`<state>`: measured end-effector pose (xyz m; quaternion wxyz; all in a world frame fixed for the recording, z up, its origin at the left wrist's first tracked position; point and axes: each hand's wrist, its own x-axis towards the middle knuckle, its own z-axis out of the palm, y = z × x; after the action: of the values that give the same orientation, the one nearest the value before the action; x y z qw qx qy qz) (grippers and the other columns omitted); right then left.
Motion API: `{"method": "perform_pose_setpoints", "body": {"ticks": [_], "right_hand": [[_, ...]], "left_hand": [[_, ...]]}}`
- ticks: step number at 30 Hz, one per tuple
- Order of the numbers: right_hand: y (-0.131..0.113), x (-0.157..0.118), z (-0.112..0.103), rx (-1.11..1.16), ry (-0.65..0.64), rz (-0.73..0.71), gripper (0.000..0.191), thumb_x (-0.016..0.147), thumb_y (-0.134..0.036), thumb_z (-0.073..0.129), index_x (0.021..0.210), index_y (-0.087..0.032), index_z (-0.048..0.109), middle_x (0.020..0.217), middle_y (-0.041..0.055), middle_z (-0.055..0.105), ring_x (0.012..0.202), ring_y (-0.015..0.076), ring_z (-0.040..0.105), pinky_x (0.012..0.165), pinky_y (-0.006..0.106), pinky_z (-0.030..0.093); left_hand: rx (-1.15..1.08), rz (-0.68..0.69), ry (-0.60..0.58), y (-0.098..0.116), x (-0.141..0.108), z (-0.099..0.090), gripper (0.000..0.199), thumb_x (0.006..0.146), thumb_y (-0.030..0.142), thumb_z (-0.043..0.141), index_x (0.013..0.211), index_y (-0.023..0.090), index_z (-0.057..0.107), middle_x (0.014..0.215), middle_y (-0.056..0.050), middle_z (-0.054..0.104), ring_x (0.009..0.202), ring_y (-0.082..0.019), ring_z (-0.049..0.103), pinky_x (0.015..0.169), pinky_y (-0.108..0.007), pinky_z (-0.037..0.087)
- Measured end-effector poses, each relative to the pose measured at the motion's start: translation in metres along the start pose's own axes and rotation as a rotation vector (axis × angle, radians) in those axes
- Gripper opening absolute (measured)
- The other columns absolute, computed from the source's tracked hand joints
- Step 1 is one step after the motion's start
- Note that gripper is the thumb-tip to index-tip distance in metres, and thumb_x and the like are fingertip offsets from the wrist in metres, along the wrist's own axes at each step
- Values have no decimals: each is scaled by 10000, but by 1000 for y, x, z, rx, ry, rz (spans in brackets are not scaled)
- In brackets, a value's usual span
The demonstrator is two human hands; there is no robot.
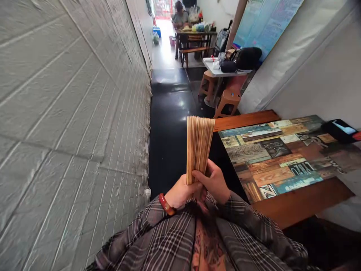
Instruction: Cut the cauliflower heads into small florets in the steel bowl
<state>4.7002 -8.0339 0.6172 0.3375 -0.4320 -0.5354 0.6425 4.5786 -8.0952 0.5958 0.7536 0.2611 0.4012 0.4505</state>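
A thick stack of thin, tan strips [199, 145] stands upright in front of my body, fanned a little wider at the top. My left hand [182, 191], with a reddish-brown bracelet at the wrist, is closed round its lower left side. From the right, my right hand [214, 181] grips the lower part, its thumb lying across the front. Both hands meet at the bottom of the stack, where the lower ends are hidden by the fingers.
A patterned table [270, 162] with wooden benches is at the right, a dark device [340, 130] on it. A grey brick-patterned wall [70, 124] runs along the left. Ahead are stools [229, 101], a small white table [225, 73] with bags, and a seated person [180, 19].
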Motion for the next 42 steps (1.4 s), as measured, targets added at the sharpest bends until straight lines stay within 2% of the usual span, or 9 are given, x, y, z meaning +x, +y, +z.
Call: {"method": "perform_pose_setpoints", "body": {"ticks": [4,11,15,19,23,27,30,35,42], "right_hand": [[-11,116,15,60,-43,35,329,728,-438,727,898,-174,626,720,-11,635,546,98,547,424,186,417],[-35,344,51,217,-300,159,376,801,-475,655,1019,-189,546,706,-45,612,331,28,398,275,161,304],[-66,454,89,266,-417,145,378,800,-444,670,1039,-184,535,861,11,663,503,71,575,352,154,406],[-80,560,125,349,-361,125,322,823,-419,666,1006,-186,540,850,13,664,766,136,664,627,239,549],[-83,681,148,361,-257,22,275,854,-415,640,998,-197,554,688,-49,580,569,67,552,534,191,460],[-101,801,169,242,-211,18,324,792,-429,710,959,-189,570,525,-100,444,424,44,375,403,171,301],[-124,882,182,249,-93,15,338,789,-462,705,950,-201,564,539,-90,468,444,58,409,427,182,338],[-154,1012,192,355,108,-25,323,785,-505,692,861,-210,585,766,-7,601,670,127,585,621,252,508],[-167,1244,208,413,-32,26,350,765,-538,696,836,-203,624,804,24,637,729,165,614,655,304,546]], "left_hand": [[-47,41,24,67,71,-56,426,723,468,748,876,84,644,729,-83,674,605,-171,645,575,-284,508],[-67,120,226,187,193,-160,457,786,434,700,1046,66,624,809,-127,711,733,-241,703,720,-385,562],[-147,254,414,261,243,-206,508,764,404,726,1154,118,573,903,-104,714,738,-233,706,721,-391,571],[-256,326,660,321,295,-265,418,737,398,743,1028,155,567,910,-75,701,760,-219,698,656,-340,571],[-202,270,764,382,364,-353,383,721,434,740,908,163,544,702,-6,661,578,-130,629,552,-245,515],[-56,270,665,466,447,-439,394,722,495,718,841,171,529,435,103,430,353,-44,351,383,-169,306],[51,266,491,539,513,-482,413,726,544,692,782,171,524,397,108,367,342,-43,289,374,-181,240],[170,276,291,636,619,-538,466,707,575,700,720,119,601,581,3,542,518,-70,457,498,-198,335],[43,223,222,756,773,-640,466,714,523,726,905,99,688,727,-55,630,663,-145,578,672,-286,457]]}}
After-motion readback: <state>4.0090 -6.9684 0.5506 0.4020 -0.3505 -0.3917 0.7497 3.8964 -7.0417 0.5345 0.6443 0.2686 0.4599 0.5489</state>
